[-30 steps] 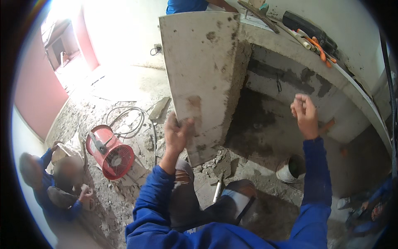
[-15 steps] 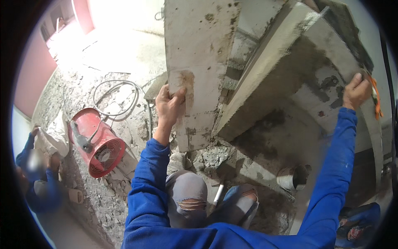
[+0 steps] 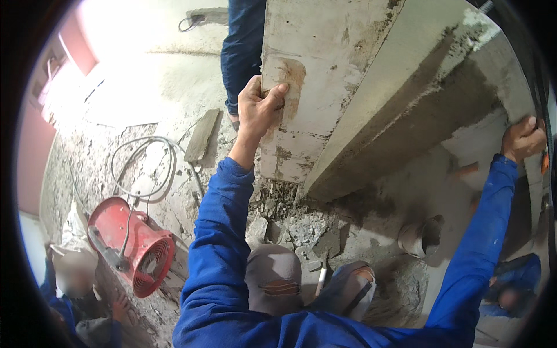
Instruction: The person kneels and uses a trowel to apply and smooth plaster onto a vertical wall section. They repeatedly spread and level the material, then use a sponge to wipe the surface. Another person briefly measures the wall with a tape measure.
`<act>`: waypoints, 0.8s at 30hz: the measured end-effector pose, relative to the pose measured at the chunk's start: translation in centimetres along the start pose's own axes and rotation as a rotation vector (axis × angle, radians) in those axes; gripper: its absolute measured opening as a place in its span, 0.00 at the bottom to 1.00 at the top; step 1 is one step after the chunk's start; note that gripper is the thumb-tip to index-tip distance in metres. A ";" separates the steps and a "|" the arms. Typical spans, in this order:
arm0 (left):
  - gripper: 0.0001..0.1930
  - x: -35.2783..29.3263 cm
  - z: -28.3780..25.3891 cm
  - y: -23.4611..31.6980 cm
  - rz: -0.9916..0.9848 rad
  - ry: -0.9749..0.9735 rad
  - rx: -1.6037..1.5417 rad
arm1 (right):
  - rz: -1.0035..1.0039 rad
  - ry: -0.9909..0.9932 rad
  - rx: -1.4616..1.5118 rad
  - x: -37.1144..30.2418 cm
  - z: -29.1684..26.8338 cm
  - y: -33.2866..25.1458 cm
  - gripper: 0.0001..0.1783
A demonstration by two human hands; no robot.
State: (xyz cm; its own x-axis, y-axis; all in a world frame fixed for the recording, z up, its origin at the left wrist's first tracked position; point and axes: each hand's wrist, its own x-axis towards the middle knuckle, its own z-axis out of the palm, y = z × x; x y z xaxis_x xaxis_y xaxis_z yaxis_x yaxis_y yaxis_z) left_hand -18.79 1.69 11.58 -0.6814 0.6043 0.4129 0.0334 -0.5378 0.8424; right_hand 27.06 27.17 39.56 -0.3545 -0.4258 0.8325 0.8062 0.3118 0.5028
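My left hand (image 3: 260, 111) is closed on the left edge of a long, pale, stained board (image 3: 331, 110), thumb on its face and fingers behind it. The board stands on end, its lower end down by the rubble. To its right leans a grey, damp-stained slab or panel (image 3: 400, 124) whose lower corner meets the broken ground. Out at the far right, my right hand (image 3: 524, 139) is closed around the edge of a pale panel (image 3: 510, 75); its fingertips are partly hidden. A little orange shows just below that hand.
A red fan (image 3: 130, 235) and a coiled cable (image 3: 142, 168) lie on rubble at left. One person (image 3: 81, 307) sits lower left, another (image 3: 518, 284) lower right; a third person's leg (image 3: 242, 52) stands behind the board. A pail-like cylinder (image 3: 412, 240) and white-handled tool (image 3: 321, 281) lie near my knees.
The view has shifted, and the slab beside the board appears at a different angle. A person's leg in dark blue trousers has come into sight behind the board. Both hands keep their grips.
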 end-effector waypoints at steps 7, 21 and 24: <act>0.14 2.2 3.4 -2.7 0.015 -0.041 -0.001 | 0.218 -0.006 0.072 1.3 -1.2 -4.4 0.28; 0.31 5.2 8.5 -6.1 0.147 0.057 0.463 | 0.152 -0.122 0.018 0.4 -1.9 -3.2 0.23; 0.34 5.6 8.9 -6.9 0.190 0.092 0.450 | 0.122 -0.158 0.024 -0.2 -1.9 -1.1 0.19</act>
State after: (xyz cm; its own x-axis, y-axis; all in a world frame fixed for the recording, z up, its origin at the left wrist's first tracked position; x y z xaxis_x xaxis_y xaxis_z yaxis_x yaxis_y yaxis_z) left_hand -16.37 13.99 11.21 -0.6935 0.4554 0.5584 0.4614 -0.3145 0.8296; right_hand 27.10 25.30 38.38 -0.3262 -0.2459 0.9127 0.8369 0.3738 0.3998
